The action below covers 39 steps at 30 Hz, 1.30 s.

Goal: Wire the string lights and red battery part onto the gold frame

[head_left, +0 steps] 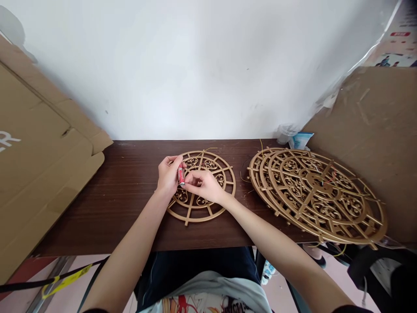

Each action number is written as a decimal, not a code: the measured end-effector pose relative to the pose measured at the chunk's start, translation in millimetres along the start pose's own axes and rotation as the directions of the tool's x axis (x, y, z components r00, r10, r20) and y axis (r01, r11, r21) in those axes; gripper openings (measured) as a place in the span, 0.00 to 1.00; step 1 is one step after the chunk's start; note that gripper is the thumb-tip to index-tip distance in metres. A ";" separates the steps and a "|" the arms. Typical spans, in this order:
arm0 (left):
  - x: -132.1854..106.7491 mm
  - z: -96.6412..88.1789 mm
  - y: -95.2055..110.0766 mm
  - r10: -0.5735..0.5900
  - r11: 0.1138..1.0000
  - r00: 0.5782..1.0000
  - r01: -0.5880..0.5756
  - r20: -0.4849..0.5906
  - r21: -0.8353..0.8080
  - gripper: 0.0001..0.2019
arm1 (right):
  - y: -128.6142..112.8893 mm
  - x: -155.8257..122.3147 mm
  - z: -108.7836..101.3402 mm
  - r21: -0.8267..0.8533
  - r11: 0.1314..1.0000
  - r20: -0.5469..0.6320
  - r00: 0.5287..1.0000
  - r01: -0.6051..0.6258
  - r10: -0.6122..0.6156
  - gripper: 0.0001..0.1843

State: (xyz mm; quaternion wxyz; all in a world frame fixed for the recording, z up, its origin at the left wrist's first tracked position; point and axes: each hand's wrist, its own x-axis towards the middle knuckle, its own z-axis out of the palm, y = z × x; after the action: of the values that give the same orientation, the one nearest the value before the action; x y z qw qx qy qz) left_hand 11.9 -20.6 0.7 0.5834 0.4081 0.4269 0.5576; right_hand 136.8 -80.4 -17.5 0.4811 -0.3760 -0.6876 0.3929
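A small red battery (181, 175) with a silvery end is held up in front of me, tilted slightly from upright. My left hand (168, 174) is closed around it, thumb along its upper part. The thumb and fingertips of my right hand (205, 184) pinch at its lower end; the exact contact there is too small to make out. Beneath both hands a round gold openwork frame (210, 215) with scroll patterns lies flat on the dark brown table (124, 191). My hands and wrists hide part of its left side and middle.
Several similar gold frames (293, 217) are stacked at the right, with thin yellow wires sticking out. Behind them stand a clear plastic cup (286, 133) and a blue-white packet (301, 140). Cardboard (42, 143) rises at the left, more cardboard (381, 130) at the right, and a white wall (182, 74) behind.
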 end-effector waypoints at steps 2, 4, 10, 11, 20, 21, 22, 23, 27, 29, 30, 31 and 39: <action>-1.2 0.9 -1.7 0.004 1.000 1.000 -0.004 0.007 0.017 0.14 | -0.5 -0.4 -0.1 -0.081 0.995 -0.002 0.998 0.060 -0.060 0.05; -1.8 1.5 -2.4 -0.002 1.000 1.000 0.002 0.002 0.019 0.13 | -1.4 -1.0 -0.1 -0.139 0.985 -0.009 0.994 0.104 -0.106 0.05; -1.2 0.6 -0.4 -0.028 1.000 1.000 0.028 -0.014 -0.009 0.14 | -5.6 -3.9 -2.0 -0.157 0.975 -0.022 0.986 0.159 -0.164 0.06; -1.2 0.4 0.2 -0.031 0.999 0.999 0.030 -0.016 -0.010 0.14 | -6.5 -4.5 -2.5 -0.152 0.974 -0.016 0.985 0.169 -0.173 0.06; -1.4 0.5 1.6 -0.037 0.999 0.999 0.037 -0.020 0.001 0.13 | -12.1 -5.9 0.5 -0.156 0.954 -0.031 0.965 0.254 -0.262 0.06; -1.0 0.5 1.2 -0.041 0.999 0.999 0.041 -0.023 0.005 0.13 | -12.4 -5.9 1.4 -0.163 0.951 -0.041 0.961 0.263 -0.273 0.06; -0.5 0.6 0.7 -0.046 0.999 0.999 0.046 -0.026 0.007 0.12 | -12.7 -6.0 2.3 -0.173 0.947 -0.050 0.958 0.271 -0.283 0.06; 0.0 0.7 0.3 -0.049 0.999 0.998 0.049 -0.030 0.008 0.12 | -12.9 -6.2 3.1 -0.188 0.942 -0.055 0.955 0.278 -0.292 0.06; 1.2 1.1 -0.8 -0.050 0.999 0.998 0.050 -0.042 -0.005 0.12 | -12.3 -6.9 4.9 -0.259 0.914 -0.091 0.934 0.312 -0.344 0.06; 1.3 0.9 -1.1 -0.044 0.999 0.998 0.044 -0.035 -0.010 0.12 | -10.6 -7.0 4.3 -0.298 0.899 -0.100 0.926 0.321 -0.364 0.06; 1.3 0.7 -1.2 -0.042 0.999 0.999 0.042 -0.030 -0.011 0.12 | -9.4 -7.0 3.8 -0.317 0.892 -0.096 0.925 0.323 -0.369 0.06; 1.2 0.5 -1.2 -0.041 0.999 0.999 0.041 -0.028 -0.009 0.12 | -8.1 -6.9 3.2 -0.334 0.886 -0.090 0.924 0.322 -0.371 0.06; 2.0 0.2 0.0 0.005 1.000 1.000 -0.005 -0.026 -0.015 0.12 | -5.9 -6.0 3.3 -0.256 0.925 -0.127 0.939 0.280 -0.319 0.07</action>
State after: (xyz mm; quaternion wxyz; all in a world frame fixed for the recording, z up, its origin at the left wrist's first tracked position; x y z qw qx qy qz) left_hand 12.1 -18.6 0.7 0.5796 0.3975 0.4290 0.5675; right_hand 134.4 -88.7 -15.1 0.5435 -0.3518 -0.7359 0.1981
